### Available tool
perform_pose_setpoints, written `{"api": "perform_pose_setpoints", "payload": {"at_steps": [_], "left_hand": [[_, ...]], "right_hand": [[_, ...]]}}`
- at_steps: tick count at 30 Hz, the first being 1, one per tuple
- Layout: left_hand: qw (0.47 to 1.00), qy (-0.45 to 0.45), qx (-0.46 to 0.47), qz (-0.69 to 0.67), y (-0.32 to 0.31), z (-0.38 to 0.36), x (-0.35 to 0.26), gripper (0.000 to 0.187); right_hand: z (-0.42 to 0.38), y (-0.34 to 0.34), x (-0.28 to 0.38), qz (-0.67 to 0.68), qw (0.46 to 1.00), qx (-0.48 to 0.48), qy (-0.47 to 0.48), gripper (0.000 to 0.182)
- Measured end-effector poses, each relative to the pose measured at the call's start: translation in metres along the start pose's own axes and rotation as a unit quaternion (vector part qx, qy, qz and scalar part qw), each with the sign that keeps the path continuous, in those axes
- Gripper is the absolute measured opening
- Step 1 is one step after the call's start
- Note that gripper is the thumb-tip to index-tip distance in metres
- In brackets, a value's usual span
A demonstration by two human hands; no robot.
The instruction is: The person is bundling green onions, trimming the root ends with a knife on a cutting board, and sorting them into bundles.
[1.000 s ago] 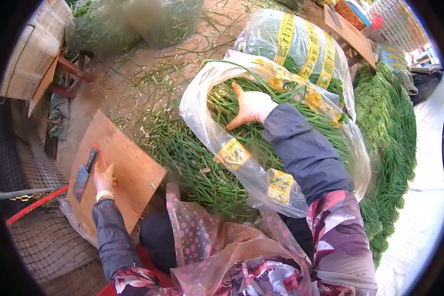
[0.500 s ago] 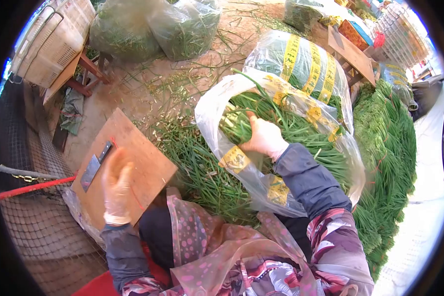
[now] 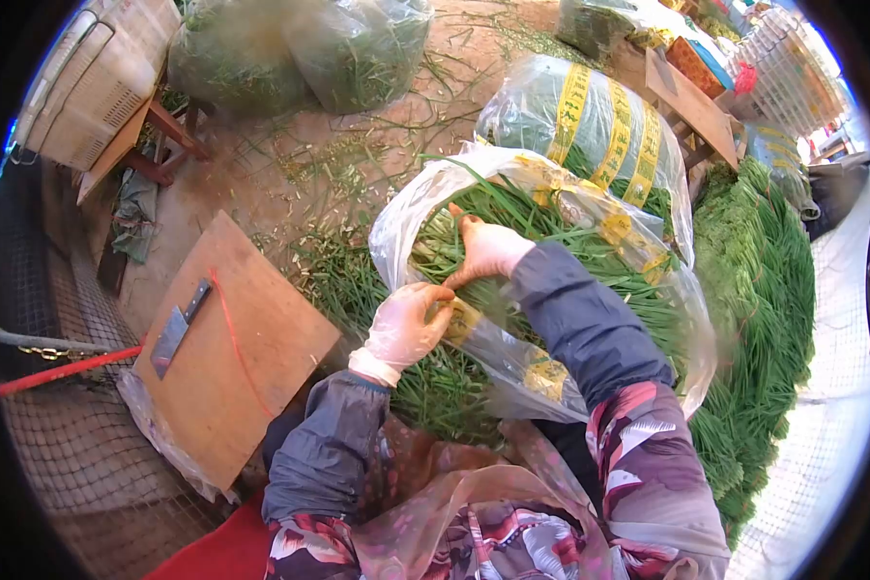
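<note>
A clear plastic bag (image 3: 396,227) with yellow printed tape lies open in front of me, full of long green chives (image 3: 638,295) with pale cut ends toward its mouth. My right hand (image 3: 490,253), in a thin translucent glove, reaches into the bag with its fingers curled around the chives near those ends. Beside its thumb, at the bag's near rim, is my gloved left hand (image 3: 411,326). Its thumb and fingertips are pinched together; what lies between them is too small to make out. Loose green leaves (image 3: 440,391) lie below the hands.
On my left a wooden board (image 3: 237,358) bears a cleaver (image 3: 179,329) and a red cord (image 3: 230,324). Behind the open bag lies a taped full bag (image 3: 580,116). A large heap of chives (image 3: 759,338) stands on the right. A crate (image 3: 101,82) and filled bags (image 3: 358,58) are farther back.
My left hand has moved right from above the board to the bag's rim, and its fingers have closed. My right hand has shifted slightly left, with the bag's mouth.
</note>
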State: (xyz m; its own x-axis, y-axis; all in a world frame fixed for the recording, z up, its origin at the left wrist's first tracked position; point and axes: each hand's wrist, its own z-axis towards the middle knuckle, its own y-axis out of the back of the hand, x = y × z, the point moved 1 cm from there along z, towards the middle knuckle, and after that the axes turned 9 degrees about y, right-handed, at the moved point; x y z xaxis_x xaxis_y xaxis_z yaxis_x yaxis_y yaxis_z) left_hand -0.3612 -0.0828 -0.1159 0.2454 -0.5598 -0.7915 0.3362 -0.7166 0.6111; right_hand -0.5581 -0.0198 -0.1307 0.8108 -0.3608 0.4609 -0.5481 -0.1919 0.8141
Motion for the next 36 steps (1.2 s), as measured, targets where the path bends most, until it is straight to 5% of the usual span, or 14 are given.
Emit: {"api": "perform_pose_setpoints", "payload": {"at_steps": [3,9,11,15,17,19,21,22,23,26,29,33,34,36], "left_hand": [[1.0,-0.002,0.005,-0.014,-0.007,-0.004,0.005,0.016],[0.996,0.045,0.051,-0.053,-0.004,-0.008,0.011,0.021],[0.977,0.113,0.046,-0.173,-0.002,-0.012,0.019,0.022],[0.978,0.144,0.008,-0.153,0.006,-0.012,0.015,0.025],[0.982,0.163,0.023,-0.096,0.018,-0.011,-0.016,0.025],[0.993,0.001,-0.108,-0.05,0.02,-0.009,-0.038,0.028],[0.989,-0.021,-0.112,-0.095,0.022,-0.006,-0.057,0.03],[0.987,-0.049,-0.115,-0.102,0.023,-0.004,-0.064,0.031],[0.984,-0.077,-0.117,-0.109,0.025,-0.003,-0.069,0.031],[0.983,-0.061,-0.091,-0.147,0.03,-0.009,-0.083,0.029],[0.975,-0.023,-0.052,-0.213,0.045,-0.027,-0.107,0.026],[0.852,0.036,0.344,-0.393,0.048,-0.077,-0.174,0.034],[0.812,0.002,0.417,-0.409,0.04,-0.087,-0.191,0.049],[0.643,-0.046,0.521,-0.56,-0.017,-0.1,-0.202,0.09]], "right_hand": [[0.013,0.019,0.0,0.09,0.987,0.123,-0.04,0.136],[-0.028,0.025,0.012,-0.078,0.996,0.034,-0.04,0.099],[-0.064,0.042,-0.008,0.022,0.999,0.0,-0.035,0.092],[-0.165,0.095,-0.025,0.275,0.938,-0.207,0.042,0.078],[-0.21,0.107,-0.046,0.338,0.905,-0.256,-0.016,0.077],[-0.241,0.111,-0.053,0.334,0.88,-0.338,0.0,0.073],[-0.271,0.122,-0.051,0.452,0.805,-0.385,0.015,0.07],[-0.276,0.133,-0.051,0.289,0.864,-0.412,0.009,0.066],[-0.302,0.139,-0.043,0.367,0.803,-0.469,-0.012,0.06],[-0.354,0.178,-0.018,0.293,0.769,-0.564,0.062,0.046],[-0.397,0.228,0.01,0.221,0.712,-0.655,0.119,0.054],[-0.429,0.27,0.093,0.155,0.636,-0.711,0.255,0.049],[-0.427,0.263,0.118,0.141,0.625,-0.716,0.276,0.043],[-0.424,0.231,0.13,0.146,0.59,-0.74,0.288,0.046]]}}
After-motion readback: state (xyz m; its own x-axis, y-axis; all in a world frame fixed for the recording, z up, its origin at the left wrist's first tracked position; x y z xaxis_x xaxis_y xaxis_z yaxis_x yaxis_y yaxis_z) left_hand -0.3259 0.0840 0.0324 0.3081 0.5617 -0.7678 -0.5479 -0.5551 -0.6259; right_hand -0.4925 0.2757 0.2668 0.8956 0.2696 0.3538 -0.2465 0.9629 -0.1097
